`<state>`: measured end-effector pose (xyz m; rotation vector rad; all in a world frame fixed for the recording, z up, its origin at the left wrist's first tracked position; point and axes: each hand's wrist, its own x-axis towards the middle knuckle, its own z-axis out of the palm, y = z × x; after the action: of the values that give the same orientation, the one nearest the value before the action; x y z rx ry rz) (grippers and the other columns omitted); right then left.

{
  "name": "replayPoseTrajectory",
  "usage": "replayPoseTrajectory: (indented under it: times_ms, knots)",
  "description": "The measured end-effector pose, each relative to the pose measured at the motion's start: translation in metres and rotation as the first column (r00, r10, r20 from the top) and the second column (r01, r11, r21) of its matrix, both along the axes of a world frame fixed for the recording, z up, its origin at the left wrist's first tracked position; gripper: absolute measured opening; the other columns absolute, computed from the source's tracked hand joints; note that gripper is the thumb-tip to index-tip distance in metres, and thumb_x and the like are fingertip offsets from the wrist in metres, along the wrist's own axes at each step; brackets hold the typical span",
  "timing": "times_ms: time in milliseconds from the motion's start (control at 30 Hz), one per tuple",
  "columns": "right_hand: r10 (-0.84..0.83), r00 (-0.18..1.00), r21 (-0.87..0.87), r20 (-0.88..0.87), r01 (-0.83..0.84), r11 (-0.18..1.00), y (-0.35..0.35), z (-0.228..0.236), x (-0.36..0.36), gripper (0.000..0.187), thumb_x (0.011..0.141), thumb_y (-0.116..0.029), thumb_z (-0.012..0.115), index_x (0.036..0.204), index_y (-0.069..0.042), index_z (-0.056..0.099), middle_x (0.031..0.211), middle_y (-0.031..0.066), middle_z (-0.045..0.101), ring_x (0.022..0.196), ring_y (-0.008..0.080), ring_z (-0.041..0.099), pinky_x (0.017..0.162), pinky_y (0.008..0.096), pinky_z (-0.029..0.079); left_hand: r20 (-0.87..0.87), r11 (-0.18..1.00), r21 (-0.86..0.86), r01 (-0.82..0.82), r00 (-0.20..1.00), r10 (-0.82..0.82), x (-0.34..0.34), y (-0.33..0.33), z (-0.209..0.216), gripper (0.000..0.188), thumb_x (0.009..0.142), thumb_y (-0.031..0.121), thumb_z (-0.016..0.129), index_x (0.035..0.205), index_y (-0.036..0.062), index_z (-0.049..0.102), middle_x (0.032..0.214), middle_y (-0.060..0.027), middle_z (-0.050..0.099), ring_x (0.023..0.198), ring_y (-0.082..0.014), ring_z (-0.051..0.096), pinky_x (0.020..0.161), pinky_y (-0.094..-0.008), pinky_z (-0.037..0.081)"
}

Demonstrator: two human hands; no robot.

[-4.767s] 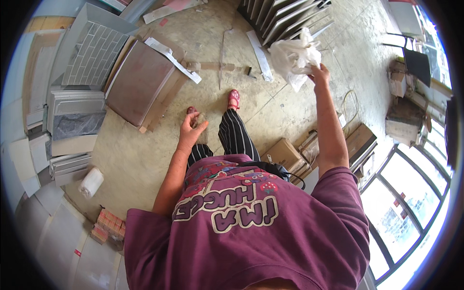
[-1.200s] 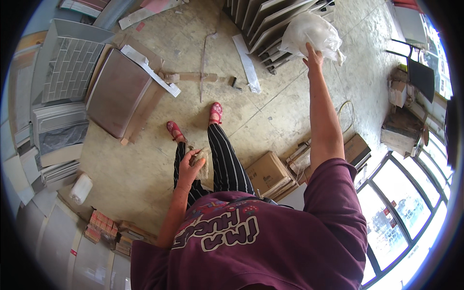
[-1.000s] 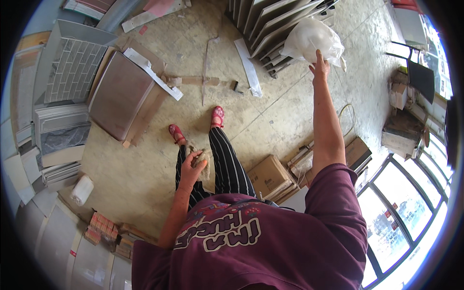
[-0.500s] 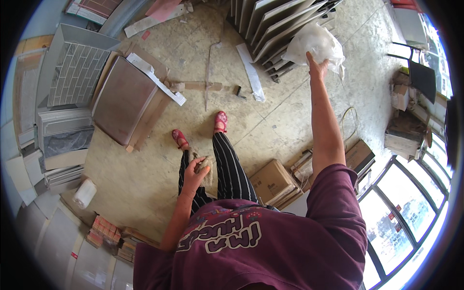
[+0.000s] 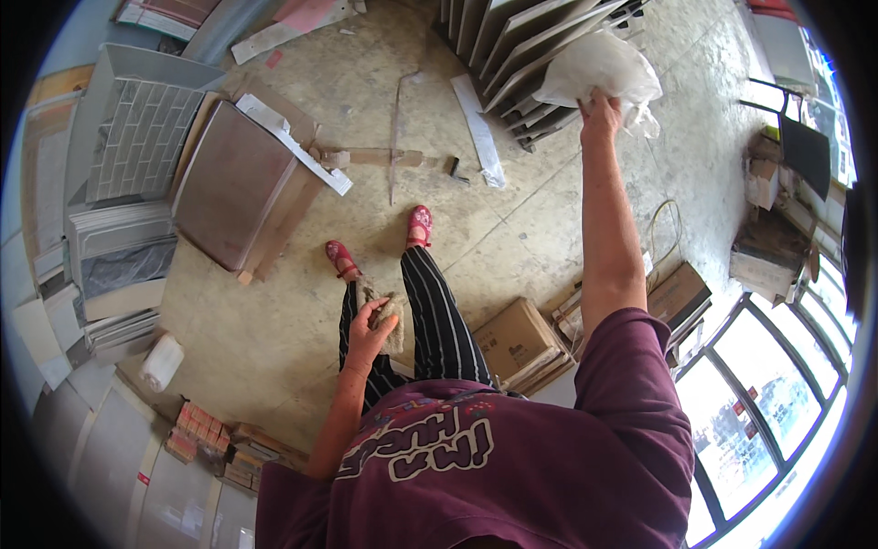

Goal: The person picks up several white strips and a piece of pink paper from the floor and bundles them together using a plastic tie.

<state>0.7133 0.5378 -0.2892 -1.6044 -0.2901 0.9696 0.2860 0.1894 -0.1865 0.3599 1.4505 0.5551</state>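
Note:
My right arm stretches out to the far right, and my right hand (image 5: 602, 117) is closed on a crumpled white plastic bag (image 5: 604, 71). The bag bulges out beyond my fingers, in front of a rack of upright tile panels (image 5: 521, 46). Close to my body, my left hand (image 5: 373, 325) is wrapped round a bunched beige rag (image 5: 392, 337), which hangs down in front of my striped trousers. Part of the rag is hidden behind my fingers.
At the left, a brown tile panel (image 5: 240, 188) lies on cardboard beside grey tile displays (image 5: 142, 137). A small black tool (image 5: 456, 170) and cardboard strips lie on the concrete floor. Cardboard boxes (image 5: 517, 343) stand at the right, near a black chair (image 5: 803, 151).
The white plastic bag has swung slightly right and its shape has shifted, with my right hand turning along with it. My left hand and the rag are almost unmoved.

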Motion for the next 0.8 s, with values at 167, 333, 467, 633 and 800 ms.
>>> replayPoseTrajectory:
  times_ms: [167,333,467,633,800]
  knots:
    - [-0.036,0.996,-0.247,0.079,0.054,0.968,-0.004,-0.004,0.001,0.043,0.074,-0.009,0.064,0.115,-0.014,0.05,0.109,0.0063,0.051,0.1,0.024,0.051,0.078,0.0429,0.052,0.009,1.0,-0.004,0.017,1.0,-0.016,0.002,0.01,0.002,0.039,0.082,0.015,0.067,0.115,0.0013,0.052,0.104,-0.0035,0.059,0.093,-0.0099,0.055,0.081,-0.0241,0.045]
    - [-0.004,0.993,-0.306,0.116,0.04,0.951,-0.018,0.019,0.001,0.043,0.075,-0.016,0.067,0.114,-0.009,0.051,0.115,0.007,0.049,0.104,0.0245,0.05,0.078,0.0432,0.051,0.014,1.0,0.004,0.02,1.0,-0.02,-0.001,0.007,0.001,0.043,0.081,0.021,0.068,0.116,0.0008,0.052,0.102,-0.0036,0.059,0.091,-0.0097,0.055,0.078,-0.0242,0.045]
    - [-0.02,0.991,-0.296,0.133,0.059,0.954,-0.017,0.001,0.016,0.04,0.074,-0.017,0.066,0.112,-0.012,0.056,0.109,0.0036,0.057,0.098,0.0221,0.055,0.077,0.0389,0.05,0.009,1.0,-0.004,0.028,1.0,-0.028,0.0,0.011,0.004,0.043,0.081,0.02,0.069,0.115,0.0012,0.052,0.102,-0.0033,0.058,0.092,-0.0094,0.055,0.079,-0.0239,0.045]
    - [0.254,0.852,-0.289,0.458,-0.127,0.949,0.007,-0.031,0.035,0.04,0.073,-0.019,0.062,0.111,-0.009,0.06,0.108,0.0097,0.062,0.094,0.0234,0.059,0.08,0.0307,0.046,0.001,0.999,-0.013,0.034,0.999,-0.034,0.0,0.01,0.0,0.042,0.081,0.017,0.068,0.115,0.0007,0.052,0.103,-0.0028,0.058,0.093,-0.0093,0.054,0.081,-0.0234,0.043]
    - [0.428,0.852,-0.548,0.302,-0.213,0.809,0.018,-0.032,0.027,0.044,0.073,-0.025,0.065,0.113,-0.008,0.056,0.108,0.0085,0.057,0.093,0.0213,0.056,0.074,0.0318,0.049,-0.005,0.999,0.007,0.048,0.999,-0.048,0.0,0.011,0.0,0.04,0.081,0.016,0.067,0.115,0.0003,0.053,0.104,-0.0031,0.058,0.094,-0.0094,0.054,0.082,-0.0233,0.043]
